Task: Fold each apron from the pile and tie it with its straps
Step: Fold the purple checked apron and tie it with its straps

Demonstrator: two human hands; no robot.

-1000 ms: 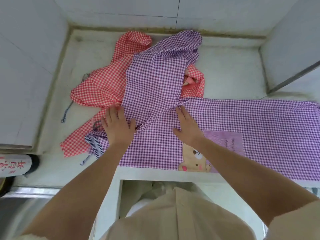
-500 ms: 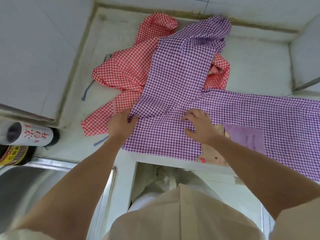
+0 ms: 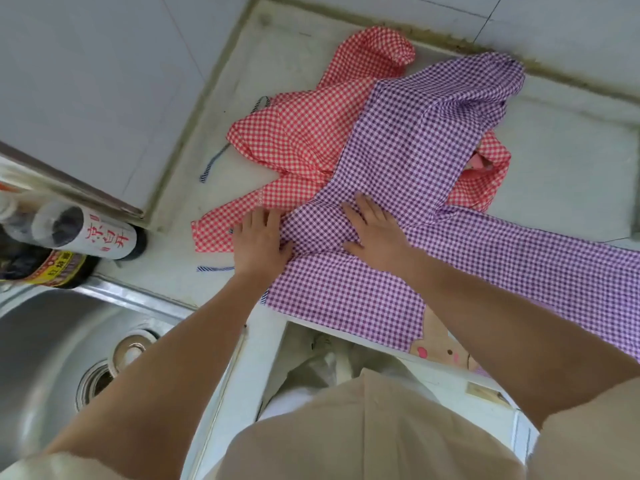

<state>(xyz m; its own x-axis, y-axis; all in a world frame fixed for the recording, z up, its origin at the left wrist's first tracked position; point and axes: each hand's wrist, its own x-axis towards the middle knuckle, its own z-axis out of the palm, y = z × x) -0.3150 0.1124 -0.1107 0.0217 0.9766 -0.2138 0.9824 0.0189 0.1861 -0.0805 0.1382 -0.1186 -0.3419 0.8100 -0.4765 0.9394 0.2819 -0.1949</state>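
Head view: my left hand (image 3: 259, 242) and right hand (image 3: 375, 233) lie flat, fingers straight, gripping nothing, on the purple apron (image 3: 408, 140) spread along the front edge of the desk (image 3: 571, 161) over the red apron (image 3: 304, 133); I should press the crease outward evenly without dragging the red one.

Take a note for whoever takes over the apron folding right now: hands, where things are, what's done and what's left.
Left hand: open, flat on the purple apron's left edge, fingertips over the red one.
Right hand: open, pressing flat on the purple apron.
Purple apron: spread on the counter. Its far part lies over the red apron and its length runs off to the right.
Red apron: crumpled underneath, unfolded.
A striped strap end lies loose by the left wrist.
Done: purple apron laid out and being flattened.
Left: fold and tie it, then the red one.
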